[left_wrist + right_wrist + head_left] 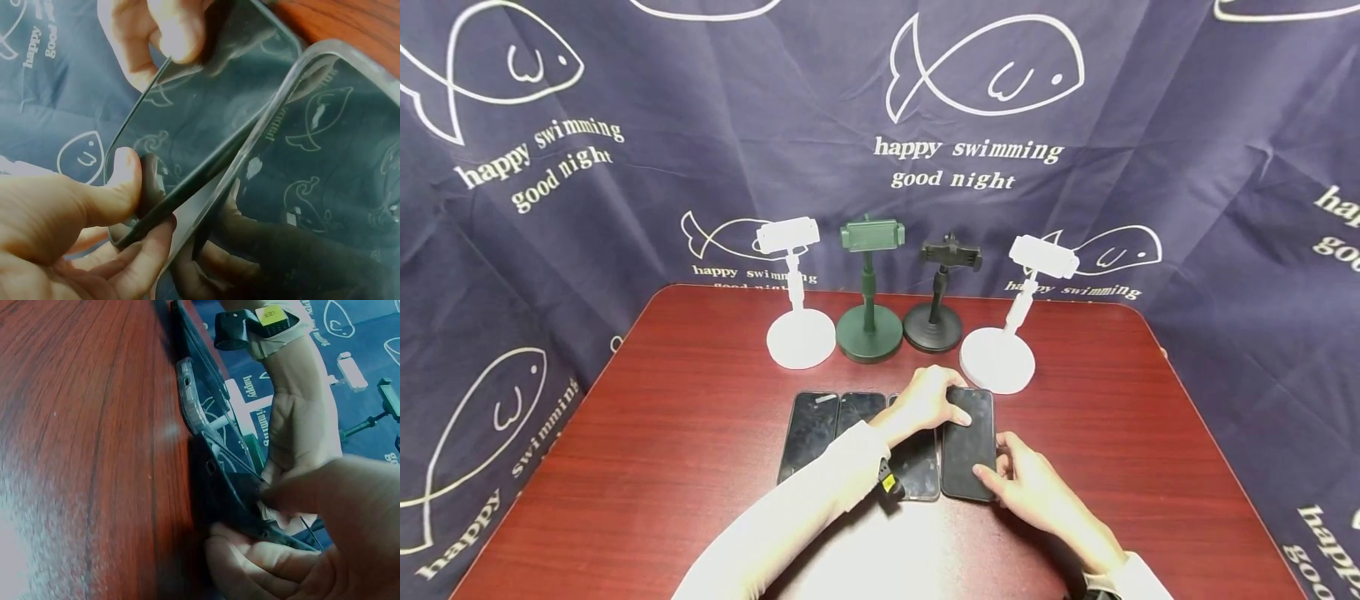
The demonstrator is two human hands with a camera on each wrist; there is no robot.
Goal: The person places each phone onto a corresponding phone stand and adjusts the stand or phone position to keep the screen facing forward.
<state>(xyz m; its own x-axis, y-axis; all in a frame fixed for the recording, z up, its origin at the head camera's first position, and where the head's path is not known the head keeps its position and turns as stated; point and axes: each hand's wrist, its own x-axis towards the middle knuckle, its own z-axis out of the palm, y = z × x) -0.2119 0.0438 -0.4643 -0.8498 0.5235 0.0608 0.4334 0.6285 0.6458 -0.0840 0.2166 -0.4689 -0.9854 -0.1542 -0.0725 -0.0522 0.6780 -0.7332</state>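
A black smartphone (967, 458) is at the right end of a row of phones on the red table. My left hand (929, 398) pinches its upper left part, thumb on the screen and fingers round the edge. With my right hand (1028, 483) I pinch its lower right edge, thumb over the screen and fingertips beneath. In the left wrist view the phone (206, 106) is tilted against a neighbouring phone in a clear case (331, 187). The right wrist view shows the phone's port edge (215, 472) close to the tabletop.
More phones lie to the left, a far-left phone (808, 429) among them. Behind stand a white phone stand (801, 337), a green stand (869, 333), a black stand (932, 327) and another white stand (997, 360). A blue fish-print curtain (820, 125) hangs behind the table (647, 467).
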